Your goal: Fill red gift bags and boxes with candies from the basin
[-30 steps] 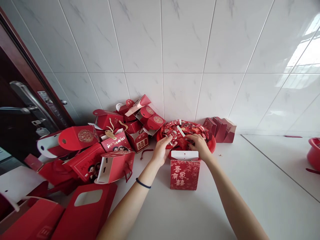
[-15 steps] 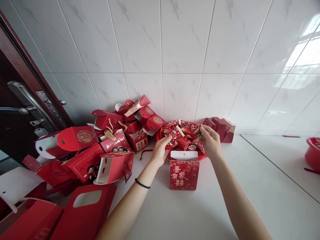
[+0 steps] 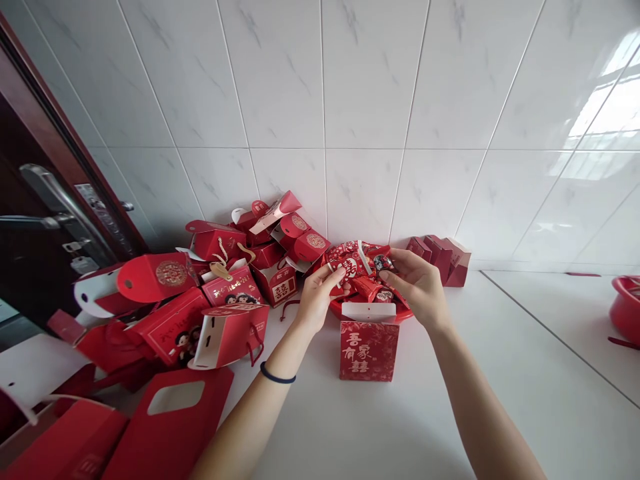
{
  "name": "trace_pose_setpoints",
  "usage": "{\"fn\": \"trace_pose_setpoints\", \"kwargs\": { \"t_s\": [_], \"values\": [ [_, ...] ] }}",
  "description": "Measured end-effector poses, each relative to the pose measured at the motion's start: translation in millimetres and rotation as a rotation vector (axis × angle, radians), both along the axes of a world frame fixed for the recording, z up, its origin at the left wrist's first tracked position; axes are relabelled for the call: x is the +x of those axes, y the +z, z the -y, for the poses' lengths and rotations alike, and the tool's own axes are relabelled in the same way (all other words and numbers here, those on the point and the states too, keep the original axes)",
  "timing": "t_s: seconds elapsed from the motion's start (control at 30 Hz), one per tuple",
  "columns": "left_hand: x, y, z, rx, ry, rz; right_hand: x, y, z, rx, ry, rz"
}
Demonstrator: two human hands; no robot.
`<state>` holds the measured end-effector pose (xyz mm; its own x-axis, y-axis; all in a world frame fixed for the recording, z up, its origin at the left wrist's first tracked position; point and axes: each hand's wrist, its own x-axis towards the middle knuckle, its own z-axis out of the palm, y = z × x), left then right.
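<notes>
My left hand (image 3: 315, 299) pinches a red packet with white print and a white edge (image 3: 351, 267), held over a red bowl (image 3: 405, 315). Between the thumb and fingers of my right hand (image 3: 421, 285) is a small dark-and-red wrapped candy (image 3: 383, 263). Several red wrapped candies (image 3: 366, 288) lie in the bowl below both hands. Directly in front of the bowl stands a red gift box (image 3: 369, 351) with white characters, its white top flap (image 3: 369, 311) raised. Part of the bowl is hidden by my hands and this box.
A heap of red gift boxes (image 3: 167, 327) fills the left side. Several closed red boxes (image 3: 440, 257) stand by the tiled wall (image 3: 365, 193), right of the bowl. Another red bowl (image 3: 627, 310) is at the right edge, and a door handle (image 3: 45, 190) at the left.
My right hand has closed on the dark candy and lifted it a little toward the middle. My left hand has raised the red packet slightly. The standing box stays put.
</notes>
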<state>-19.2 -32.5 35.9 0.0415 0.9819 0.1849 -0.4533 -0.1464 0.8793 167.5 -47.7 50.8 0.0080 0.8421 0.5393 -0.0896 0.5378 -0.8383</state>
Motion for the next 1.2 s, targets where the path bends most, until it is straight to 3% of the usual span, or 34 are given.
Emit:
{"fn": "trace_pose_setpoints", "kwargs": {
  "t_s": [0.17,0.43,0.6,0.87,1.2],
  "values": [
    [2.5,6.9,10.6,0.093,0.066,-0.043,0.6,4.5,6.1,-0.011,-0.048,0.085],
    [4.3,10.1,20.9,0.184,0.068,-0.219,-0.7,8.5,14.9,0.011,0.036,0.194],
    [3.9,15.3,28.4,0.363,0.169,-0.369,-3.2,8.3,16.9,0.04,0.066,0.252],
    [2.1,17.6,31.8,0.471,0.249,-0.448,-6.3,13.4,22.5,-0.024,0.167,0.266],
    [3.7,18.8,35.4,0.439,0.196,-0.407,-11.4,13.8,25.6,0.02,0.108,0.216]
  ]
}}
